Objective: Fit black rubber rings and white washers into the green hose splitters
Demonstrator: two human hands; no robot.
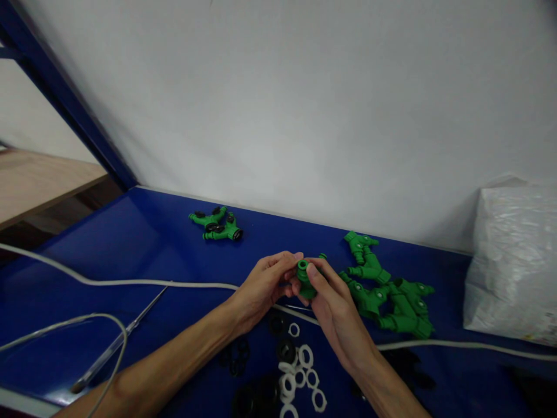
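Note:
In front of me a green plastic hose splitter (306,284) is held up between both hands, one of its round open ends facing me. My right hand (334,305) is closed around it, the thumb lying along its side. My left hand (267,284) pinches at its left side near the open end; whether a small part sits between those fingertips I cannot make out. Below the hands lie several white plastic rings (306,356) and black rings (286,350). To the right is a pile of green splitters (404,307) without black parts.
Two green splitters with black fittings (223,231) lie at the back left. A white cable (143,283) crosses the blue table (161,232). A screwdriver (126,337) rests on the left. At right stands a plastic-wrapped bundle (513,261); a wall (304,116) rises behind.

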